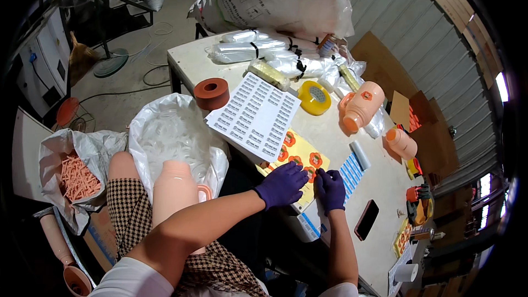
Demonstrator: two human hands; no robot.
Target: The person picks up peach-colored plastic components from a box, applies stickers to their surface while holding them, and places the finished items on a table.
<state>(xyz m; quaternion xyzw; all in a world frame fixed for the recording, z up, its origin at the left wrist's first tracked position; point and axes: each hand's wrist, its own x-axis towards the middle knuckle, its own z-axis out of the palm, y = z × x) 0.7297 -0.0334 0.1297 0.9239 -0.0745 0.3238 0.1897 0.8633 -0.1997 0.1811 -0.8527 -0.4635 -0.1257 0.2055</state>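
Observation:
My left hand (282, 185), in a purple glove, lies with its fingers stretched over a yellow sheet of orange flower stickers (301, 146). My right hand (331, 190), gloved the same, is closed with bent fingers at the sheet's right edge; whatever its fingertips hold is hidden. Across my lap rests a large pink plastic jug (175, 187), its side handle to the right and its lower part behind my left forearm. Beside my right hand, a strip of blue-and-white labels (352, 175) runs along the table.
White label sheets (256, 115), a brown tape roll (211, 93) and yellow tape (314, 98) lie on the table (190, 58). Two pink bottles (363, 107) stand right, a phone (367, 220) nearer. Bags hold clear plastic parts (173, 132) and pink sticks (81, 177) at left.

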